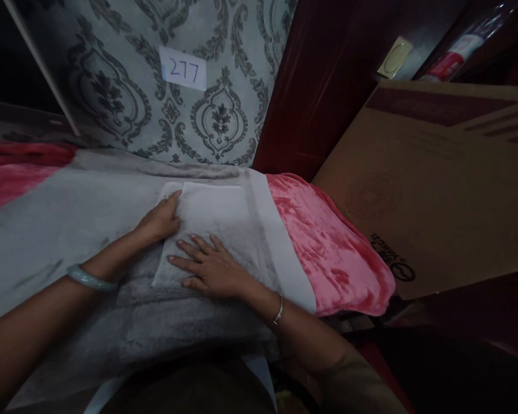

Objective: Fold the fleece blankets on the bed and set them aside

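Note:
A folded pale grey cloth [216,207] with a soft, plush-looking surface lies on a larger grey blanket [95,201]. At the cloth's left edge, my left hand [160,219] has its fingers closed on a fold, with a light green bangle round the wrist. My right hand [216,269] rests flat on the front part of the cloth, fingers spread, palm down. A thin silver bracelet circles that wrist. The layers under both hands are hidden.
Pink plush fabric [328,241] lies to the right, and more pink fabric [17,172] at far left. A big cardboard box [449,195] leans on the right. Behind is a patterned wall with a paper [183,69] marked 277, beside a dark red panel [302,98].

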### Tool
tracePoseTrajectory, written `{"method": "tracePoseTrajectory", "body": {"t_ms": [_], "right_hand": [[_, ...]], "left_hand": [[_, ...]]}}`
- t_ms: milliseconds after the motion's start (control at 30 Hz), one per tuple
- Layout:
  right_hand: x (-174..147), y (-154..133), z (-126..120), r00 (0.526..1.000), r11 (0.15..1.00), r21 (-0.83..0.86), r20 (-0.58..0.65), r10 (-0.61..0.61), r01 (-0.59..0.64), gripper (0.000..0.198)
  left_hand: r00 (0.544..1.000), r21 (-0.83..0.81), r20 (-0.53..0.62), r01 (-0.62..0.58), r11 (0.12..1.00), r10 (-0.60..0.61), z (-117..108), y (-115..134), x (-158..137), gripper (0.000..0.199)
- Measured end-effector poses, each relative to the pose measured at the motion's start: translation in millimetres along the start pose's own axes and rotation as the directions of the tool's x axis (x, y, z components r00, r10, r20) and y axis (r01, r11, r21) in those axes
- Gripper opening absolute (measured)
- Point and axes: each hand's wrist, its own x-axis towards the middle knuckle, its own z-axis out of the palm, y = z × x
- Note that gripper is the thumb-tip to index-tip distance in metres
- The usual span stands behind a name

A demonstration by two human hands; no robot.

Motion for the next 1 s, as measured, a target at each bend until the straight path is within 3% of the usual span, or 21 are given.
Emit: {"method": "tracePoseTrajectory", "body": {"t_ms": [67,100,133,200,267,367,467,700,767,1000], "right_hand": [[-1.2,0.1,-2.3,1.0,1.0,0.0,-0.013,-0.01,0.01,0.057],[-1.1,-0.1,-4.0,0.999,1.0,-0.002,-0.024,-0.021,0.021,0.056],[-0.7,-0.4,-5.8,0.999,0.999,-0.005,-0.037,-0.038,0.038,0.056],[0.5,-1.4,-8.8,0.995,0.996,-0.01,-0.055,-0.085,0.084,0.054],[1.4,-2.2,-10.8,0.99,0.992,-0.005,-0.05,-0.129,0.129,0.053],[2.0,-2.0,-11.5,0.99,0.99,0.019,-0.027,-0.138,0.138,0.053],[2.0,-0.6,-10.6,0.993,0.991,0.052,-0.01,-0.12,0.121,0.053],[0.8,-0.7,-13.5,0.995,0.989,0.109,0.021,-0.101,0.099,0.052],[0.6,-0.9,-16.0,0.995,0.989,0.111,0.014,-0.095,0.092,0.052],[1.7,-0.6,-19.1,0.994,0.988,0.119,0.043,-0.102,0.096,0.052]], "left_hand": [[0.991,0.096,-0.057,-0.117,0.989,0.122,-7.2,15.0,-0.4,0.073],[0.971,0.104,-0.037,-0.23,0.968,0.234,-8.1,24.0,0.0,0.066],[0.933,0.086,0.03,-0.359,0.929,0.358,-6.5,33.2,0.7,0.06],[0.805,-0.002,0.236,-0.56,0.828,0.545,3.8,49.7,2.7,0.056],[0.7,-0.051,0.396,-0.63,0.775,0.594,19.8,60.2,6.2,0.058],[0.656,-0.025,0.433,-0.677,0.735,0.619,41.1,60.0,17.0,0.063],[0.676,0.028,0.392,-0.687,0.726,0.624,47.7,44.5,37.3,0.066],[0.889,0.212,0.278,-0.427,0.879,0.365,37.4,3.5,96.5,0.065],[0.928,0.234,0.251,-0.334,0.913,0.276,38.1,-2.9,106.4,0.066],[0.947,0.278,0.253,-0.266,0.923,0.197,37.8,-0.4,107.5,0.067]]}}
